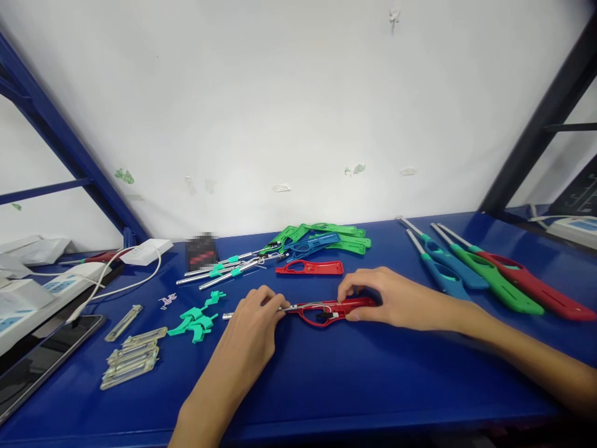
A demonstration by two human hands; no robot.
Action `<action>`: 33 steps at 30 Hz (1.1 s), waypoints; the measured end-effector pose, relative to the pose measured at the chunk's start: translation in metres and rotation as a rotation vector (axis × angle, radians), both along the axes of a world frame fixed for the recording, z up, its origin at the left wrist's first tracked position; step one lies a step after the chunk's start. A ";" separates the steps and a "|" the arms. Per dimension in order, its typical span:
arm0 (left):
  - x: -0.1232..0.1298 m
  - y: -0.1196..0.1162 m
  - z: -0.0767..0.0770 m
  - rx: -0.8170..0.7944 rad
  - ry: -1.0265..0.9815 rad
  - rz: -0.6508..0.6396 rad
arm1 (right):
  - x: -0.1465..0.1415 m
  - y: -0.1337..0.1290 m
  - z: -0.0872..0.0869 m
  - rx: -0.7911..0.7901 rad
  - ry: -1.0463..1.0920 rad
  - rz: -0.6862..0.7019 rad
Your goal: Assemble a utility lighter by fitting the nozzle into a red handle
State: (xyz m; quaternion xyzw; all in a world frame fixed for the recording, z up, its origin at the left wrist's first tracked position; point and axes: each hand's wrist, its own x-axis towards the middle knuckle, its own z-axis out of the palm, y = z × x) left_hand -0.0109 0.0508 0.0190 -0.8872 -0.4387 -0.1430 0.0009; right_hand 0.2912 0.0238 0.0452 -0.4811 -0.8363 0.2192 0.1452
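Note:
A red lighter half-shell (359, 303) lies on the blue table in front of me, its inside facing up with a wire and a small black part in it. My right hand (380, 297) pinches the shell's handle between thumb and fingers. My left hand (255, 320) is closed around a metal lighter tube (227, 316), whose tip pokes out at the left and whose other end meets the shell. Just behind lies another red half-shell (321, 268). Left of my left hand are several turquoise plastic pieces (193, 322).
Clear fuel tanks (133, 361) and a phone (41, 361) lie at the left, near a power strip (69, 283). Metal tubes (224, 274) and green half-shells (345, 239) are piled at the back. Several whole lighters (494, 283) lie at the right.

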 end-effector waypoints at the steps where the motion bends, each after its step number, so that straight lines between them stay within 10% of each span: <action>1: 0.000 0.000 0.000 0.005 0.009 0.003 | 0.000 0.000 0.000 0.001 0.004 0.003; 18: 0.017 -0.020 0.009 0.171 0.367 -0.035 | -0.001 0.005 -0.006 0.005 0.050 0.037; 33: 0.017 -0.016 0.004 0.226 0.199 -0.003 | -0.005 0.001 -0.003 0.014 0.060 0.054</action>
